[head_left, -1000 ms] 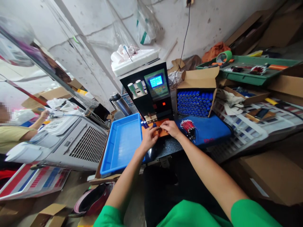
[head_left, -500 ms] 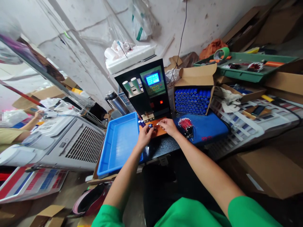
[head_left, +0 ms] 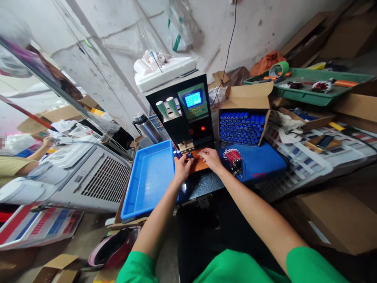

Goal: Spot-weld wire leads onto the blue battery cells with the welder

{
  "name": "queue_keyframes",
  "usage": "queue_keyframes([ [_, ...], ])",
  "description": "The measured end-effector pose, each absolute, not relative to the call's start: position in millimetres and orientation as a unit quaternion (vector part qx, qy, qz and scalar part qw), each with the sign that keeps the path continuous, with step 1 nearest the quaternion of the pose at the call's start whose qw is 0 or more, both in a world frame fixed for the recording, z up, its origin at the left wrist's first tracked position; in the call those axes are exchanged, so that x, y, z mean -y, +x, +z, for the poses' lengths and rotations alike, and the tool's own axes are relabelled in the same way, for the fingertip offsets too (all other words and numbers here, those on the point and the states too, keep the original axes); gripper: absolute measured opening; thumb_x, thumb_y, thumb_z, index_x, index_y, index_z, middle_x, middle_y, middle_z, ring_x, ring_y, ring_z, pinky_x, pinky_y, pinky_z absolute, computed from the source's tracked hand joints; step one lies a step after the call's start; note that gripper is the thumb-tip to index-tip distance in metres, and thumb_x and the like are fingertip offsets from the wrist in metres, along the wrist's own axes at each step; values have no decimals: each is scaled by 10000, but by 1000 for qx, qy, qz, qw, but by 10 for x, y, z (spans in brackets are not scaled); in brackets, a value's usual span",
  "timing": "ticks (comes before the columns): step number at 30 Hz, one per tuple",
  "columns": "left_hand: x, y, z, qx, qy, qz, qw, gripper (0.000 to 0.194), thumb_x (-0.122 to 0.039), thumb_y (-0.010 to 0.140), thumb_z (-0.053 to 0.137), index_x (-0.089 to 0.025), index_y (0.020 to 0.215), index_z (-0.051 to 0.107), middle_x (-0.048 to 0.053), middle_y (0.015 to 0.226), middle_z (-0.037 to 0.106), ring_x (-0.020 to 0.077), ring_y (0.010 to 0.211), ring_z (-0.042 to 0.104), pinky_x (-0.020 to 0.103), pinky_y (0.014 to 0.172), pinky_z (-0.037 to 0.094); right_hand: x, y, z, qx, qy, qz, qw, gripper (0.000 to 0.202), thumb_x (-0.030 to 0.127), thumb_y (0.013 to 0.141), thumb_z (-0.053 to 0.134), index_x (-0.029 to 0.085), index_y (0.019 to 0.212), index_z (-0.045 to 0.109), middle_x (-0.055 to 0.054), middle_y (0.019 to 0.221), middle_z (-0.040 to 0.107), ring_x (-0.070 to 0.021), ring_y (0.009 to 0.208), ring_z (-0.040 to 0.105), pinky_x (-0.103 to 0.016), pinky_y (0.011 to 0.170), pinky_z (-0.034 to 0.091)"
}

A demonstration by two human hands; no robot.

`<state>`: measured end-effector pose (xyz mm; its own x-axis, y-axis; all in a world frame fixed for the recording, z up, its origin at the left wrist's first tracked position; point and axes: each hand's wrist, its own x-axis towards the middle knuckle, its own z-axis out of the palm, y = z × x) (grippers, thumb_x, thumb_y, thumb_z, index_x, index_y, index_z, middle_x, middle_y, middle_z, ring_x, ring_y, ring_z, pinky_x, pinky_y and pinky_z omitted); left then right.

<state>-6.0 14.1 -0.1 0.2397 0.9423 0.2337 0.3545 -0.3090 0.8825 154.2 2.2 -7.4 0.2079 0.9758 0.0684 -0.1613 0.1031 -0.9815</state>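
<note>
At the orange plate (head_left: 200,164) in front of a black machine (head_left: 193,126) with a lit screen, my left hand (head_left: 183,167) grips a blue cylindrical cell (head_left: 190,155) just under the machine's metal tips (head_left: 186,147). More blue cells (head_left: 177,154) stand beside those fingers, on their left. My right hand (head_left: 209,158) is pinched over the right part of the plate; what its fingertips hold is too small to make out. Right of that hand, a bundle of red and black wires (head_left: 233,156) lies on a blue surface (head_left: 262,161).
A blue tray (head_left: 151,179) is left of the plate. Behind the wires stands an open carton (head_left: 249,96) full of blue cells. A steel flask (head_left: 149,127) stands behind the tray. Another person's hand (head_left: 48,142) shows at far left.
My left hand has brought the blue cell slightly up and right, closer under the metal tips. The small pale piece at my right fingertips is now barely visible. The view has shifted slightly.
</note>
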Motion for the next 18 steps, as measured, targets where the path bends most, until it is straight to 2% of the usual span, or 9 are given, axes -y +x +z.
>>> queue_keyframes([
  [8, -104, -33, -22, -470, 690, 421, 354, 287, -395, 847, 599, -146, 966, 679, 31, 829, 687, 145, 700, 589, 257, 672, 469, -81, 1437, 19, 418, -474, 474, 613, 295, 466, 674, 641, 198, 581, 562, 17, 509, 529, -122, 487, 459, -238, 468, 328],
  [18, -123, -45, -111, -450, 691, 435, 362, 299, -358, 876, 599, -151, 1069, 693, 59, 947, 726, 183, 864, 655, 290, 815, 509, -131, 1355, -7, 439, -476, 462, 606, 280, 462, 680, 612, 198, 596, 570, 25, 502, 518, -115, 471, 451, -229, 456, 323],
])
